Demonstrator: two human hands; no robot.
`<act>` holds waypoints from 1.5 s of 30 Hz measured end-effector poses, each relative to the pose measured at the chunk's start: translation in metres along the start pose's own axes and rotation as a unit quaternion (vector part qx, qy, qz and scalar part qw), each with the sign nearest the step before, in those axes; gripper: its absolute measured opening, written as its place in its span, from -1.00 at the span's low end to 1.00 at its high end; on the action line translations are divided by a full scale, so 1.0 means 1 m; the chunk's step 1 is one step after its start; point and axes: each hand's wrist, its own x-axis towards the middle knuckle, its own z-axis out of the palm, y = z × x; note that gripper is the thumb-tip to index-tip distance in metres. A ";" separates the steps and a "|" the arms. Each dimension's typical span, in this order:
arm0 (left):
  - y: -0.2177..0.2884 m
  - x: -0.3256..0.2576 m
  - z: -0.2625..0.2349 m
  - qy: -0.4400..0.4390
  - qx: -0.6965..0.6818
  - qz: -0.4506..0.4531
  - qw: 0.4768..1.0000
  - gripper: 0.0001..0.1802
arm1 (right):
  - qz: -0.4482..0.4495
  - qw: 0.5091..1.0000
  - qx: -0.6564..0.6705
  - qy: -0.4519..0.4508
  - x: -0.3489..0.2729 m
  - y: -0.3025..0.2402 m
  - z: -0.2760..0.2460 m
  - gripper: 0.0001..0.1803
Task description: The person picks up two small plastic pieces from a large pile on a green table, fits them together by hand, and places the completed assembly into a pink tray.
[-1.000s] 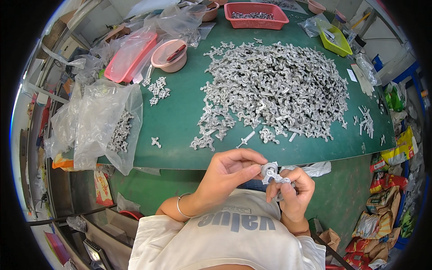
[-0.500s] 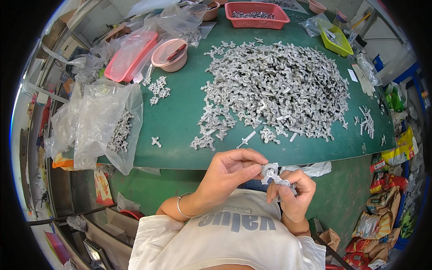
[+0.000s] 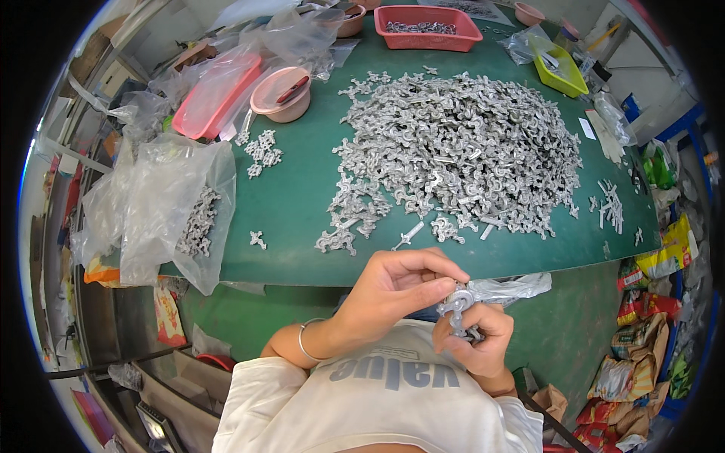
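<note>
The person holds a small, linked group of silver metal parts (image 3: 458, 303) in front of the torso, just on the person's side of the near edge of the green bench (image 3: 302, 249).

The left hand (image 3: 400, 287) is raised from a bent elbow, the forearm slanting inward and a bangle (image 3: 303, 343) lying round the wrist. Its thumb and forefinger are pinched together on the upper end of the group, the thumb below and the forefinger arched above; the other fingers fold in behind. The right hand (image 3: 483, 336) sits slightly lower, the wrist upright and the fingers curled in toward the palm, clamped round the lower end of the group. How much metal lies inside that grip cannot be told.

Beyond the hands, a broad heap of similar silver castings (image 3: 461, 158) spreads over the middle and right of the bench. A silver rod piece (image 3: 408, 235) lies between the heap and the near edge, and a single casting (image 3: 257, 240) lies farther left. A clear plastic bag (image 3: 143, 226) with castings in it slumps at the near left corner. Toward the far edge stands a red tray (image 3: 430, 40); a yellow basket (image 3: 578, 84) is near the far right corner.
</note>
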 end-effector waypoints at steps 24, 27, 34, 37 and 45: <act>-0.003 0.007 0.003 -0.043 -0.056 -0.066 0.995 -0.83 | -0.028 0.999 -0.036 0.002 -0.003 -0.007 -0.002 -0.75; 0.002 0.006 0.005 -0.033 -0.025 -0.078 0.996 -0.82 | -0.040 0.996 -0.076 0.020 -0.005 -0.010 -0.006 -0.76; 0.008 0.005 0.009 -0.057 -0.031 -0.115 0.991 -0.72 | -0.058 0.994 -0.078 0.047 -0.006 -0.012 -0.007 -0.78; 0.008 0.006 0.012 -0.061 -0.044 -0.126 0.989 -0.72 | -0.046 0.995 -0.067 0.049 -0.008 -0.012 -0.008 -0.77; 0.005 0.006 0.012 -0.067 -0.055 -0.125 0.988 -0.75 | -0.050 0.995 -0.078 0.042 -0.008 -0.010 -0.009 -0.75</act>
